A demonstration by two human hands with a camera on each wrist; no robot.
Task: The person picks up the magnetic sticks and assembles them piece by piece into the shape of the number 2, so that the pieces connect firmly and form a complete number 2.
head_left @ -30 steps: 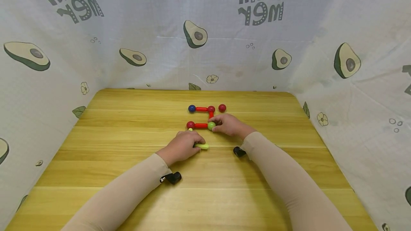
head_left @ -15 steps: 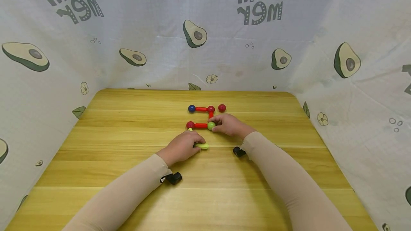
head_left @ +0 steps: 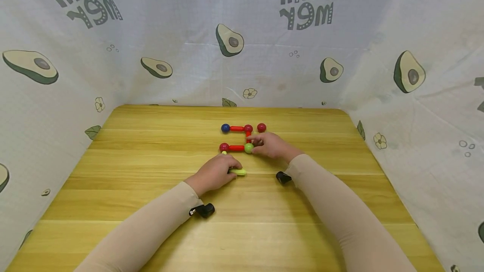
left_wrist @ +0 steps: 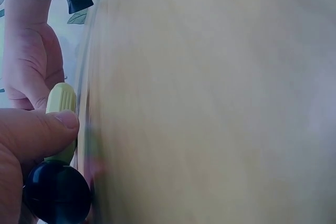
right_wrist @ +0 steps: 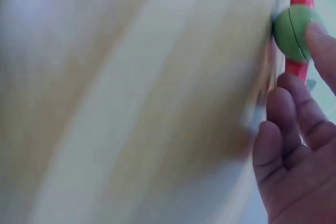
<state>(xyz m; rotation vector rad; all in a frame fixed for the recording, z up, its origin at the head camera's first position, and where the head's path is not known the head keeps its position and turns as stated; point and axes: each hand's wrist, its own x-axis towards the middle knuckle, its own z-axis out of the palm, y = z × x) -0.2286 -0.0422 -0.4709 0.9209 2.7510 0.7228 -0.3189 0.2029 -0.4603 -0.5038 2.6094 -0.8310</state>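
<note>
In the head view, my left hand (head_left: pixel 215 172) holds a pale yellow rod (head_left: pixel 238 172) low over the table. The left wrist view shows the thumb against that rod, beside a dark ball (left_wrist: pixel 58 192). Another yellow rod end (head_left: pixel 224 153) shows between my left hand and a red ball (head_left: pixel 224 147). My right hand (head_left: pixel 270 145) is at a green ball (head_left: pixel 248 148), thumb by its right side. Its index finger stretches to the red rod (head_left: pixel 248 134) behind. In the right wrist view the other fingers are bent loosely below the green ball.
A red rod (head_left: pixel 236 148) links the front red and green balls. Farther back, another red rod (head_left: pixel 237 129) joins a blue ball (head_left: pixel 225 128) and a red ball (head_left: pixel 248 128). A loose red ball (head_left: pixel 261 127) lies to the right. Printed cloth hangs behind the wooden table (head_left: pixel 151 146).
My right hand has shifted slightly right; its index finger is straighter and the thumb covers less of the green ball. The left hand stays in place with the yellow rod.
</note>
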